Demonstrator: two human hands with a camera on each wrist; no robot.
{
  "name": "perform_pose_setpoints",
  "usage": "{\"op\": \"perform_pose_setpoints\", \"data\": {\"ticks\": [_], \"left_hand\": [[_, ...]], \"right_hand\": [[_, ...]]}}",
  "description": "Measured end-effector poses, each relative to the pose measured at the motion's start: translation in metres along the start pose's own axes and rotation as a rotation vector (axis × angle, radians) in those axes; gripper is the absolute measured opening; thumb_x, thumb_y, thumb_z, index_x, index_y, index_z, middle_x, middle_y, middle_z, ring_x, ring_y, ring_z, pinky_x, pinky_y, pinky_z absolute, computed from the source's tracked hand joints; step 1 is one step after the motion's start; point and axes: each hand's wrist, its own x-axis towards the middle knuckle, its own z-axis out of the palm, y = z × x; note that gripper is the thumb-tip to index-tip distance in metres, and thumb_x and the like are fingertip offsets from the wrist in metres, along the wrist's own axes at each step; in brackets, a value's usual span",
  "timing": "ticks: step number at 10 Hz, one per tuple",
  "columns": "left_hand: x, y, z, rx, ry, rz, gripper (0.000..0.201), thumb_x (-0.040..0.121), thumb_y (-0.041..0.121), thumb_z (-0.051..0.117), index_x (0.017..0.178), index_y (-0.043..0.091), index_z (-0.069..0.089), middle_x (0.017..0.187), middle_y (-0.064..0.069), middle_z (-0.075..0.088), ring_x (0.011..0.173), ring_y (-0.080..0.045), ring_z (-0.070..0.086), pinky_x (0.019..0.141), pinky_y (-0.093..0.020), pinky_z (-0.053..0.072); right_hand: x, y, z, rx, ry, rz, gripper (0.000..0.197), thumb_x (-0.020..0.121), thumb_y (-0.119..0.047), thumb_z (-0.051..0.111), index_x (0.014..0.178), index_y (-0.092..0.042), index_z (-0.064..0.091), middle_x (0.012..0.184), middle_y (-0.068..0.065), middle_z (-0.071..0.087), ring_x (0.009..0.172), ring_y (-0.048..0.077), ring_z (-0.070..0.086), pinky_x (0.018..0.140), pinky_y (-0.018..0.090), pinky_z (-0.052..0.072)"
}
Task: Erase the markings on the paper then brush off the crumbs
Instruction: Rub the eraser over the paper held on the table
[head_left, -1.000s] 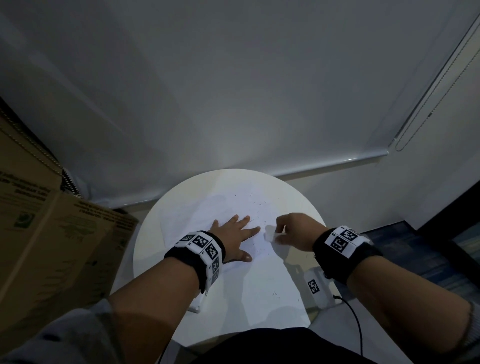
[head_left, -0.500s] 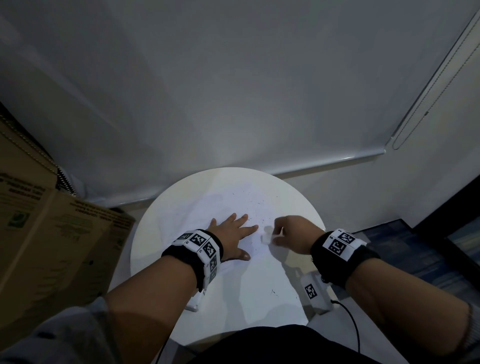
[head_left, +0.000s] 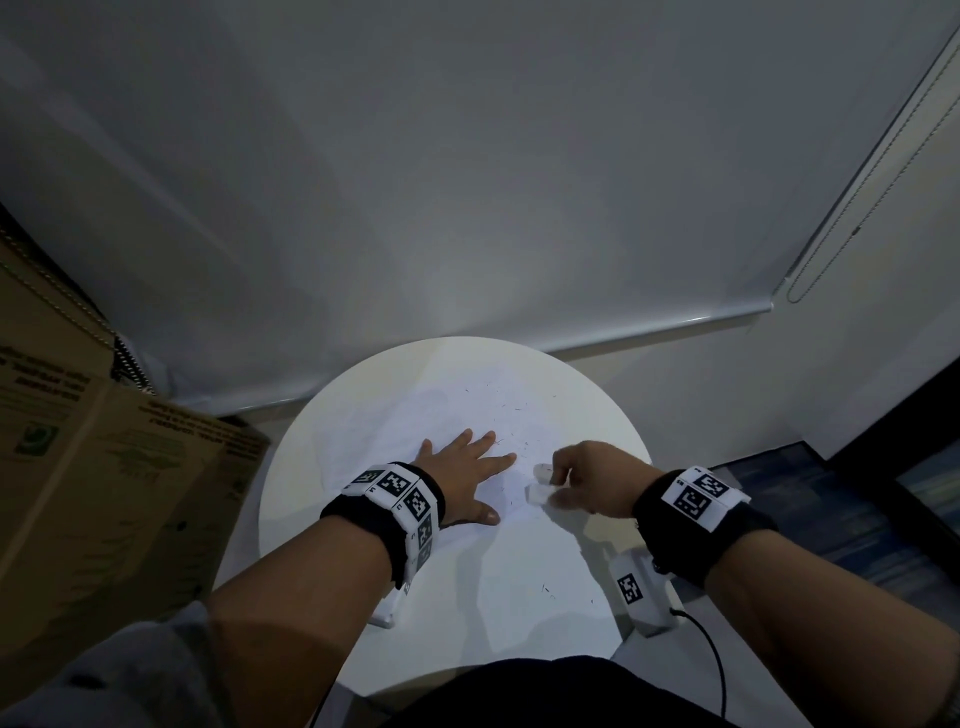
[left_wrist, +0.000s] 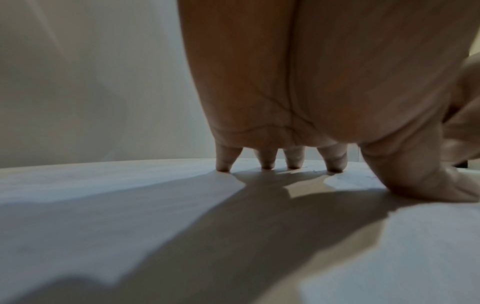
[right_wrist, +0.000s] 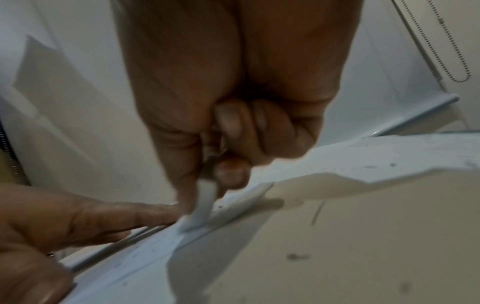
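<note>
i see the round white table (head_left: 311, 499) as my landmark, with the white sheet of paper (head_left: 441, 561) lying flat across its middle. my left hand (head_left: 462, 475) is spread palm-down on the paper near the table's centre, fingers straight and fanned toward the far rim, thumb stretched out toward the near side; from the left wrist view the fingertips (left_wrist: 223, 164) and the thumb press on the sheet while the palm arches above it, so this hand grasps nothing and simply pins the paper. my right hand (head_left: 589, 480) sits just beside it, toward the table's right rim, knuckles up and wrist bent inward, its fingers curled and pinching a small white block eraser (head_left: 537, 493) between thumb and fingers. in the right wrist view the eraser (right_wrist: 203, 205) stands nearly upright with its lower end on the paper's edge, close to my left index finger. dark thin eraser crumbs (head_left: 498, 410) are scattered over the paper on the far side of the table's centre, and a few more lie toward the near rim. both forearms reach in from the near side of the table, each wearing a black wristband with white coded markers (head_left: 400, 493).
</note>
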Motion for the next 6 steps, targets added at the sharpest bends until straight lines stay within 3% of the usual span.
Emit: {"op": "perform_pose_setpoints", "data": {"ticks": [1, 2, 3, 4, 5, 6], "left_hand": [[-0.0008, 0.0002, 0.0000, -0.002, 0.001, -0.004, 0.081, 0.095, 0.049, 0.054, 0.155, 0.036, 0.001, 0.163, 0.005, -0.014, 0.150, -0.021, -0.012, 0.117, -0.060, 0.005], [-0.0012, 0.0008, -0.0001, -0.004, 0.001, -0.005, 0.080, 0.095, 0.048, 0.054, 0.155, 0.035, 0.001, 0.163, 0.005, -0.014, 0.150, -0.021, -0.012, 0.117, -0.061, 0.005], [-0.0005, 0.0002, -0.0002, -0.005, 0.000, 0.000, 0.081, 0.095, 0.049, 0.054, 0.155, 0.036, 0.001, 0.163, 0.005, -0.014, 0.150, -0.021, -0.013, 0.117, -0.060, 0.005], [-0.0006, 0.0001, -0.0003, -0.004, -0.006, -0.002, 0.081, 0.095, 0.049, 0.053, 0.155, 0.036, 0.000, 0.163, 0.005, -0.015, 0.150, -0.021, -0.014, 0.117, -0.060, 0.004], [-0.0008, 0.0010, -0.0004, -0.003, -0.007, -0.008, 0.081, 0.096, 0.048, 0.053, 0.155, 0.035, 0.001, 0.163, 0.005, -0.015, 0.150, -0.021, -0.014, 0.117, -0.060, 0.004], [0.0004, 0.0008, -0.0001, 0.009, -0.008, -0.010, 0.081, 0.095, 0.049, 0.053, 0.155, 0.036, 0.000, 0.163, 0.005, -0.015, 0.150, -0.021, -0.013, 0.117, -0.060, 0.004]], "right_hand": [[0.0019, 0.0007, -0.0013, -0.017, 0.026, 0.018, 0.011, 0.083, -0.025, 0.067, 0.079, -0.022, 0.058, 0.072, -0.009, 0.050, 0.074, 0.015, 0.049, 0.059, 0.024, 0.035], [0.0036, 0.0078, -0.0061, -0.010, 0.176, 0.085, 0.010, 0.084, -0.024, 0.064, 0.087, -0.016, 0.058, 0.085, -0.001, 0.052, 0.080, 0.018, 0.048, 0.065, 0.025, 0.033], [-0.0026, 0.0065, -0.0015, 0.029, 0.052, 0.027, 0.013, 0.083, -0.025, 0.067, 0.081, -0.019, 0.056, 0.070, -0.006, 0.053, 0.066, 0.012, 0.050, 0.058, 0.024, 0.036], [-0.0035, 0.0042, 0.0005, 0.040, -0.016, 0.001, 0.014, 0.081, -0.028, 0.068, 0.080, -0.019, 0.058, 0.064, -0.011, 0.051, 0.063, 0.011, 0.051, 0.060, 0.024, 0.037], [0.0046, 0.0065, -0.0056, -0.018, 0.169, 0.059, 0.012, 0.084, -0.028, 0.064, 0.087, -0.018, 0.058, 0.078, -0.004, 0.052, 0.078, 0.017, 0.049, 0.065, 0.025, 0.034], [0.0059, 0.0046, -0.0028, -0.014, 0.152, 0.033, 0.011, 0.084, -0.026, 0.064, 0.084, -0.019, 0.054, 0.071, -0.008, 0.049, 0.074, 0.015, 0.048, 0.057, 0.023, 0.033]]}}
